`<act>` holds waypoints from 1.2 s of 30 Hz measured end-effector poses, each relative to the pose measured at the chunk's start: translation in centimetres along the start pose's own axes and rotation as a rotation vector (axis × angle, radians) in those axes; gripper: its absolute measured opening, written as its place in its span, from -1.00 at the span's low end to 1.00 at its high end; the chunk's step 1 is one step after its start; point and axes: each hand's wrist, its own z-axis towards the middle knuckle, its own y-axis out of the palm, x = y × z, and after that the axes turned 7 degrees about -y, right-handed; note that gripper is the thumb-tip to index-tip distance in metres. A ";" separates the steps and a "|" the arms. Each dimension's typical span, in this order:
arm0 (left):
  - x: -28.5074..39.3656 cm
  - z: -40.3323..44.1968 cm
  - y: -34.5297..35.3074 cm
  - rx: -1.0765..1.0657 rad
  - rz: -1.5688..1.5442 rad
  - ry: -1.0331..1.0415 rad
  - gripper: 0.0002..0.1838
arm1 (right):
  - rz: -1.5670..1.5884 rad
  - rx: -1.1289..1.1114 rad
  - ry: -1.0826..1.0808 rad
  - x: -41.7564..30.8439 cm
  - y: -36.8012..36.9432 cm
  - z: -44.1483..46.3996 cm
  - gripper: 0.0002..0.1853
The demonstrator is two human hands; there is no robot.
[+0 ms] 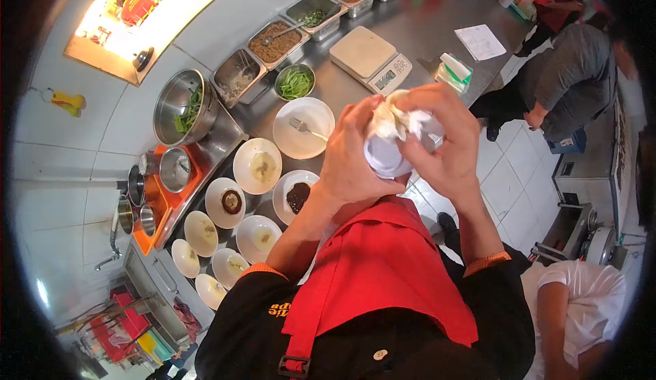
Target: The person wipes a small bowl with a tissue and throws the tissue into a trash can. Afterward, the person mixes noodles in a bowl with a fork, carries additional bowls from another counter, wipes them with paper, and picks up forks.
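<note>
Both hands are raised in front of the red apron (383,264). My left hand (348,151) curls round the left side of a white bowl (388,158). On the right, my right hand (444,134) pinches a crumpled white cloth or tissue (396,117) at the bowl's upper edge. The fingers of both hands are bent. Below them, a white bowl with a fork (287,134) rests on the steel counter (328,73).
Several bowls with sauce or seasoning (258,158) stand at the left. Metal trays of food (273,42) line the wall. A scale (369,55) and a paper sheet (480,42) lie beyond the hands. One person (574,73) is at the right, another (581,298) lower right.
</note>
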 end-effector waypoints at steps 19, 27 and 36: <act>0.0 0.5 -0.6 -0.010 0.144 0.092 0.20 | 0.052 -0.007 0.140 0.5 -0.9 -1.1 -0.63; -4.8 -0.2 1.6 0.108 0.068 -0.141 -0.09 | 0.268 0.326 0.511 3.1 4.0 -5.7 -0.67; -12.1 -8.1 2.9 0.084 0.324 -0.309 -0.40 | 0.399 0.217 1.069 13.3 13.0 -22.2 -0.66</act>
